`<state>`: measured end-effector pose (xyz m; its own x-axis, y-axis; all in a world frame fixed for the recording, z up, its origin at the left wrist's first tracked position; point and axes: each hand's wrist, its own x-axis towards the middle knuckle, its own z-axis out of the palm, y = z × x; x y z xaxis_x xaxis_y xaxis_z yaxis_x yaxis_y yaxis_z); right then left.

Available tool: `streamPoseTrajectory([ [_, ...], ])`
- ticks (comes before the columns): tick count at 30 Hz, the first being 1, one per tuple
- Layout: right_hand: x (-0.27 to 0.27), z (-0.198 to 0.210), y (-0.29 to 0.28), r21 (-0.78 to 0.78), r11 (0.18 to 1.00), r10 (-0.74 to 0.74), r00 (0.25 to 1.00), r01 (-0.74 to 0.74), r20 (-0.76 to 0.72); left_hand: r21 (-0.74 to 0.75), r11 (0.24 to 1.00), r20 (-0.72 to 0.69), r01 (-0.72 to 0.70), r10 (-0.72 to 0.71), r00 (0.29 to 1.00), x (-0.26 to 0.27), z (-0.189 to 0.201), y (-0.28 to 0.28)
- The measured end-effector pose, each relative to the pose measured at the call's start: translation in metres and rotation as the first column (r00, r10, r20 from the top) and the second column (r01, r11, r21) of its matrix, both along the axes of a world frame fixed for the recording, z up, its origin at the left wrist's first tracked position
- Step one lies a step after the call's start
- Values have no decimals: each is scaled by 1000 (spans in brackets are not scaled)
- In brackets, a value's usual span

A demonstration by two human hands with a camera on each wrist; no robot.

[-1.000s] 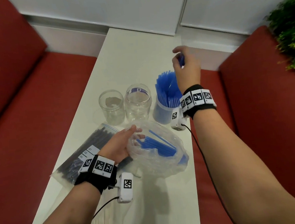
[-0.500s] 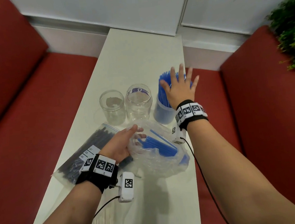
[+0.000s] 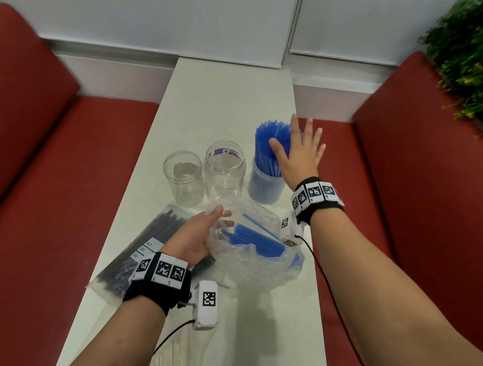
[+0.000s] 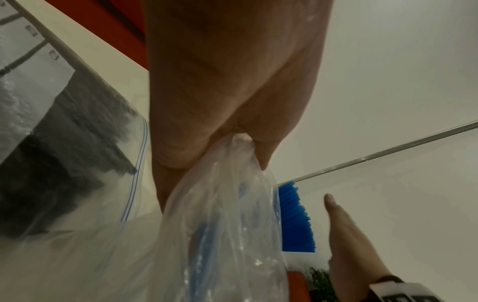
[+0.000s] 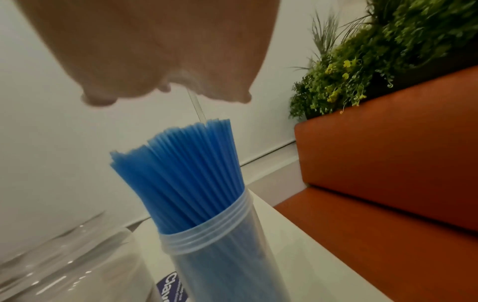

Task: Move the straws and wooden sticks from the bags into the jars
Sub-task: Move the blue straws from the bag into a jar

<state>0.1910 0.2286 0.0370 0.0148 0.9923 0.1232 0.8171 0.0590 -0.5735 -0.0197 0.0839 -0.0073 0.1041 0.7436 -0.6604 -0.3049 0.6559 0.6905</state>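
A clear jar [image 3: 264, 185] at the table's right edge is packed with upright blue straws [image 3: 268, 139]. My right hand [image 3: 301, 148] is held flat and open over their tops, fingers spread; in the right wrist view the palm [image 5: 155, 51] hovers just above the straws [image 5: 186, 169]. My left hand [image 3: 218, 218] grips the mouth of a clear plastic bag [image 3: 256, 261] that holds several blue straws [image 3: 251, 237]. The left wrist view shows its fingers [image 4: 181, 151] pinching the bunched plastic [image 4: 220, 224].
Two empty clear jars [image 3: 183, 179] [image 3: 225, 169] stand left of the straw jar. A zip bag of black straws [image 3: 141, 250] lies under my left wrist. Red benches [image 3: 43, 171] flank the narrow white table [image 3: 227, 96]. A green plant [image 3: 468, 55] stands at far right.
One second ago my right hand was curled on a blue straw above the jar. It has let go, opened flat and come down over the straw tops. The left hand has not moved.
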Motion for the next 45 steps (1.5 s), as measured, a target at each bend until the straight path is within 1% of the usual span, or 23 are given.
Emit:
streamPoseTrajectory([
  [1,0,2,-10,129,992,0,993,15,-116,3,1000,-4,0,0,1000,1,2,-1],
  [2,-2,3,-23,229,973,40,970,16,-239,6,1000,-6,-1,1,1000,1,4,-3],
  [3,-6,3,-39,268,963,105,933,-9,-346,9,1000,-7,-2,2,1000,2,6,-4],
  [4,-11,0,-56,238,969,166,889,-66,-427,11,1000,-10,-5,5,1000,3,7,-6],
  [6,-21,-14,-91,49,971,221,811,-232,-542,20,1000,-23,-19,19,1000,6,9,-8],
  [7,-24,-23,-107,-33,954,228,797,-297,-560,23,999,-29,-25,26,999,7,10,-9],
  [10,-24,-49,-143,-143,915,278,849,-376,-449,27,999,-32,-41,42,999,10,12,-15],
  [12,-21,-58,-158,-190,898,310,876,-398,-368,34,998,-33,-55,57,998,11,12,-20],
  [13,-19,-60,-164,-170,902,327,884,-398,-333,37,997,-34,-63,64,997,13,12,-23],
  [15,-19,-62,-176,-51,917,367,887,-396,-279,41,996,-40,-81,82,996,15,12,-27],
  [17,-20,-62,-184,6,923,371,888,-384,-273,44,995,-41,-94,96,995,16,14,-31],
  [18,-20,-61,-186,-26,925,359,895,-379,-266,46,994,-41,-95,97,994,17,15,-32],
  [20,-18,-59,-187,-178,924,303,932,-338,-198,52,995,-52,-86,88,995,17,17,-35],
  [22,-12,-60,-186,-310,923,214,973,-230,-86,59,995,-66,-82,86,994,18,18,-38],
  [24,-7,-61,-186,-353,924,162,987,-147,12,71,995,-89,-77,83,993,18,19,-41],
  [25,-6,-60,-187,-358,923,165,986,-141,38,78,994,-99,-70,78,992,19,20,-42],
  [29,-10,-55,-190,-394,897,241,969,-198,62,96,995,-104,-29,39,994,22,26,-47],
  [34,-19,-50,-189,-318,862,371,918,-396,-136,144,989,-115,38,-21,993,17,37,-48],
  [37,-20,-52,-187,-342,839,350,901,-424,-258,138,988,-76,67,-57,996,14,41,-48],
  [39,-22,-54,-182,-367,828,335,899,-423,-280,136,986,-69,91,-82,994,14,42,-49],
  [41,-23,-58,-177,-365,846,342,921,-388,-185,141,985,-79,102,-92,993,15,40,-49],
  [44,-24,-64,-172,-353,887,337,940,-298,53,160,982,-100,104,-88,991,13,38,-48],
  [45,-24,-66,-171,-331,901,326,940,-279,95,156,984,-115,90,-73,991,13,36,-47],
])
